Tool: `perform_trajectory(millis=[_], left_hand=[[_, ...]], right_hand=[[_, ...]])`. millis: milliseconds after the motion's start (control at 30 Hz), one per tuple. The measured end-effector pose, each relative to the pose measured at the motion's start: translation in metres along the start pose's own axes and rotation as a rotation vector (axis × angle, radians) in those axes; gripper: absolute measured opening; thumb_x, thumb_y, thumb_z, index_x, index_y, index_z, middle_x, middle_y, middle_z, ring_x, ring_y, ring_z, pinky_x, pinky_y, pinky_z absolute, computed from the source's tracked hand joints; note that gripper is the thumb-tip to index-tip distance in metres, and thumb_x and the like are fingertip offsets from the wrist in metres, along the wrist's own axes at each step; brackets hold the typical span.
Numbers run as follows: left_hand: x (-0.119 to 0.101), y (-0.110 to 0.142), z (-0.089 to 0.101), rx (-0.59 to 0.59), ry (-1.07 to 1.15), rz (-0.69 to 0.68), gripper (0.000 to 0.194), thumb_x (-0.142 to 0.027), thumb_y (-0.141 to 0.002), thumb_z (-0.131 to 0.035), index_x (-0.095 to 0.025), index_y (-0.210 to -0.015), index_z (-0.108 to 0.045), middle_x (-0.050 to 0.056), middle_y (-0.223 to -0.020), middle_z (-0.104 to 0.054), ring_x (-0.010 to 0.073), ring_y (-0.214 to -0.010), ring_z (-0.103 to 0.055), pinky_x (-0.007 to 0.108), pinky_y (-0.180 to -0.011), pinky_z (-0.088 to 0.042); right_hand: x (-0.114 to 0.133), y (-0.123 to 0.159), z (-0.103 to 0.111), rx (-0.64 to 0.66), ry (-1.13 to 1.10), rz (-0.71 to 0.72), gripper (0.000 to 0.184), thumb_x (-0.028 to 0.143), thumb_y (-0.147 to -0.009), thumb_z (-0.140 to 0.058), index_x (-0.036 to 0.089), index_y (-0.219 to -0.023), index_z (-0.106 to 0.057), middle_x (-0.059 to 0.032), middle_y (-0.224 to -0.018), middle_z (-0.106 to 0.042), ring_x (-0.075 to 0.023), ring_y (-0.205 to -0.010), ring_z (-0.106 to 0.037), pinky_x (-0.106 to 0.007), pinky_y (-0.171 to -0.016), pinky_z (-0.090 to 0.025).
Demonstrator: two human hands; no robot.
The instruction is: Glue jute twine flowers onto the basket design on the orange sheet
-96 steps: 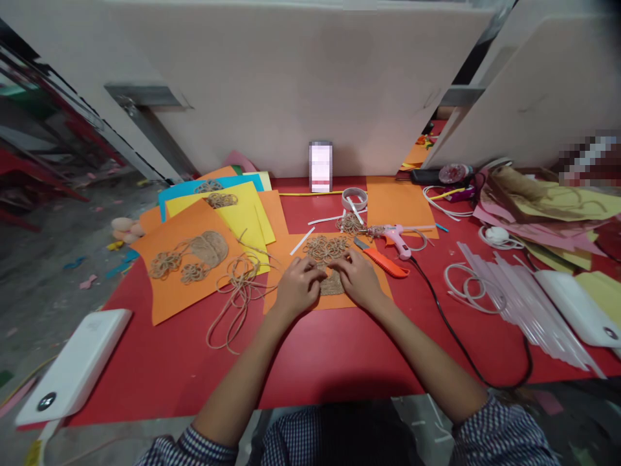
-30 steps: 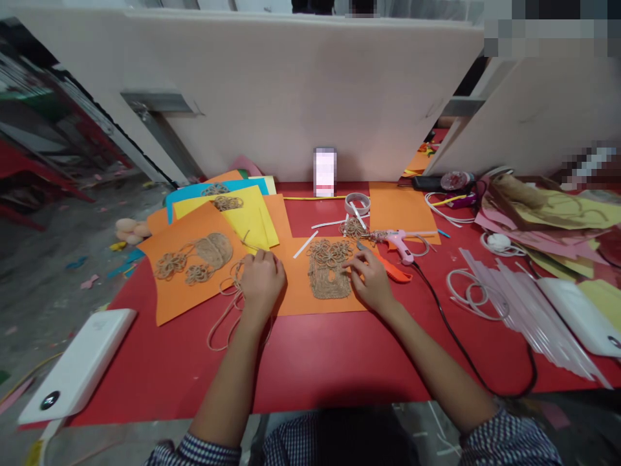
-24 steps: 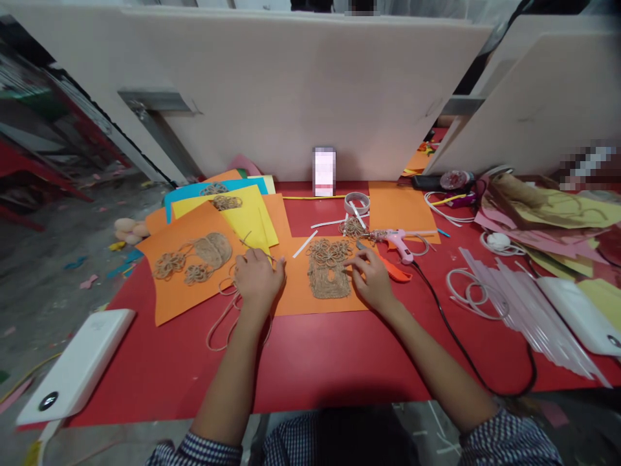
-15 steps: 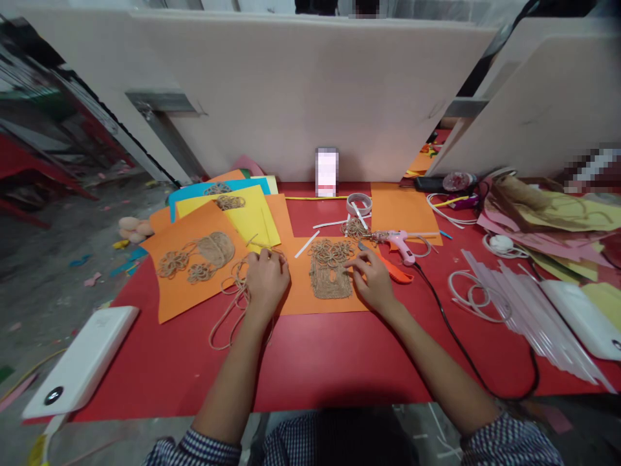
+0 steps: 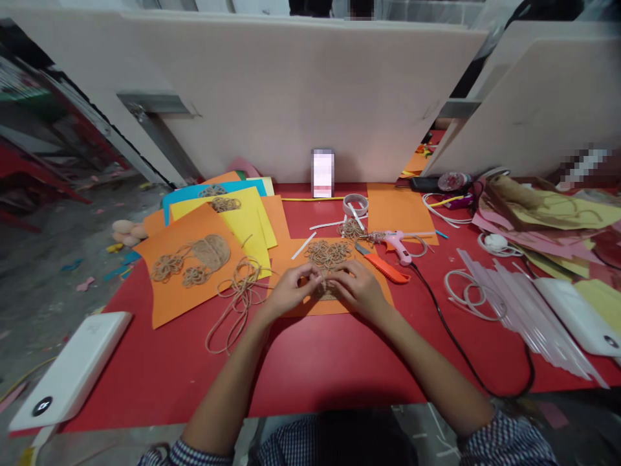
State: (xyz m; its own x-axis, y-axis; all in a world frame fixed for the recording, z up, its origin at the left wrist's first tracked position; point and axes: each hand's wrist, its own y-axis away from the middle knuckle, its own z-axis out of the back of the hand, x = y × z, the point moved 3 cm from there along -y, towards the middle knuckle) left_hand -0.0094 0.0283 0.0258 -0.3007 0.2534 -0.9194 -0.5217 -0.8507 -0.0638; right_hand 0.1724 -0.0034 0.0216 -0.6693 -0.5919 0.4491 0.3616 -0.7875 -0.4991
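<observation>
**Hands:** left hand (image 5: 291,292) and right hand (image 5: 358,289) together, fingers curled, fingertips just beside each other on the near part of the work. Clamped or only resting: cannot tell.

**Piece:** jute twine motif (image 5: 328,255), flat on an orange paper sheet (image 5: 286,257), near the sheet's middle.

**Long axis:** ran roughly front to back, from the person toward the partition. Looped flower coils lay at the far end, pointing at the partition. The near end was mostly hidden under the fingers, with a bit of woven twine showing below them.

**Left side:** loose twine coil (image 5: 240,298) just beside the left hand, partly over the edge of the orange paper sheet. Beyond it, a second orange sheet (image 5: 194,226) carried a finished twine design (image 5: 204,255), overlapping a yellow sheet (image 5: 247,226).

**Right side:** orange utility knife (image 5: 383,268) near the right hand, pink hot glue gun (image 5: 398,246) just past it, black power cord (image 5: 460,336) running from the gun across the table. Clear glue sticks (image 5: 514,304) lay further right.

**Far side:** roll of tape (image 5: 355,204) and white paper strips (image 5: 303,246) beyond the piece.

**Surface:** red table (image 5: 310,362) under everything.
</observation>
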Motion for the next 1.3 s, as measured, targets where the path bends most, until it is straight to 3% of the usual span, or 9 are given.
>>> perform_trajectory(millis=[167,267,467,633,833,933,1033,1167,1300], left_hand=[[0.000,-0.001,-0.007,-0.010,-0.003,-0.012,0.028,-0.042,-0.093,-0.054,-0.017,-0.085,-0.061,0.001,-0.072,-0.060,0.0125,-0.067,-0.053,0.023,-0.066,-0.043],[0.004,-0.001,-0.007,-0.066,-0.016,0.011,0.029,-0.041,-0.093,-0.054,-0.016,-0.081,-0.061,-0.001,-0.066,-0.057,0.0116,-0.062,-0.051,0.023,-0.063,-0.041],[0.011,-0.001,0.000,-0.185,-0.029,0.013,0.029,-0.042,-0.092,-0.056,-0.016,-0.082,-0.063,-0.003,-0.060,-0.053,0.0107,-0.058,-0.046,0.022,-0.059,-0.036],[0.008,-0.001,-0.002,-0.087,0.047,0.010,0.034,-0.045,-0.087,-0.063,-0.013,-0.079,-0.069,0.002,-0.068,-0.061,0.0109,-0.060,-0.050,0.022,-0.057,-0.037],[0.009,0.000,0.004,-0.239,0.108,0.082,0.039,-0.051,-0.083,-0.065,-0.013,-0.072,-0.067,-0.005,-0.050,-0.038,0.0063,-0.046,-0.029,0.021,-0.046,-0.021],[0.011,0.000,0.009,-0.336,0.155,0.083,0.039,-0.052,-0.082,-0.065,-0.015,-0.070,-0.065,-0.006,-0.051,-0.035,0.0069,-0.048,-0.029,0.021,-0.047,-0.021],[0.012,0.000,0.012,-0.393,0.187,0.068,0.037,-0.050,-0.082,-0.066,-0.016,-0.068,-0.063,-0.004,-0.054,-0.040,0.0083,-0.051,-0.034,0.022,-0.049,-0.026],[0.013,-0.001,0.011,-0.367,0.178,0.060,0.035,-0.047,-0.084,-0.065,-0.016,-0.069,-0.064,-0.003,-0.056,-0.046,0.0096,-0.053,-0.039,0.023,-0.052,-0.030],[0.009,0.000,0.005,-0.271,0.095,0.015,0.033,-0.043,-0.089,-0.059,-0.016,-0.073,-0.066,0.000,-0.066,-0.059,0.0125,-0.063,-0.052,0.024,-0.061,-0.038]], right_hand=[[0.001,-0.001,-0.001,0.025,-0.136,-0.068,0.019,0.033,-0.099,-0.051,0.020,-0.097,-0.066,-0.0065,-0.095,-0.065,-0.0191,-0.091,-0.057,-0.032,-0.083,-0.044],[-0.005,-0.002,0.000,0.055,-0.255,-0.201,0.022,0.036,-0.098,-0.053,0.020,-0.087,-0.063,-0.0055,-0.090,-0.063,-0.0180,-0.085,-0.056,-0.032,-0.079,-0.043],[-0.018,0.006,-0.010,0.366,-1.093,-0.582,0.034,0.051,-0.089,-0.063,0.019,-0.082,-0.056,0.0027,-0.067,-0.053,-0.0126,-0.062,-0.052,-0.027,-0.061,-0.045],[-0.019,0.009,-0.001,0.487,-1.392,-0.706,0.032,0.047,-0.085,-0.071,0.017,-0.089,-0.062,0.0049,-0.063,-0.051,-0.0084,-0.054,-0.045,-0.025,-0.056,-0.046],[-0.022,0.012,0.008,0.553,-1.427,-0.687,0.036,0.046,-0.088,-0.067,0.014,-0.104,-0.066,0.0079,-0.054,-0.047,-0.0086,-0.046,-0.047,-0.023,-0.048,-0.046],[-0.025,0.012,0.010,0.546,-1.420,-0.675,0.034,0.047,-0.088,-0.067,0.014,-0.096,-0.066,0.0068,-0.054,-0.050,-0.0087,-0.044,-0.047,-0.023,-0.046,-0.045],[-0.029,0.010,0.012,0.451,-1.382,-0.686,0.032,0.047,-0.085,-0.071,0.015,-0.085,-0.066,0.0029,-0.060,-0.057,-0.0094,-0.051,-0.052,-0.022,-0.050,-0.046],[-0.030,0.007,0.012,0.325,-1.311,-0.692,0.031,0.045,-0.083,-0.073,0.015,-0.079,-0.067,-0.0015,-0.069,-0.062,-0.0115,-0.065,-0.059,-0.024,-0.062,-0.048],[-0.024,0.007,0.005,0.330,-1.316,-0.717,0.035,0.049,-0.084,-0.071,0.016,-0.076,-0.065,0.0004,-0.064,-0.057,-0.0115,-0.058,-0.054,-0.026,-0.058,-0.045]])
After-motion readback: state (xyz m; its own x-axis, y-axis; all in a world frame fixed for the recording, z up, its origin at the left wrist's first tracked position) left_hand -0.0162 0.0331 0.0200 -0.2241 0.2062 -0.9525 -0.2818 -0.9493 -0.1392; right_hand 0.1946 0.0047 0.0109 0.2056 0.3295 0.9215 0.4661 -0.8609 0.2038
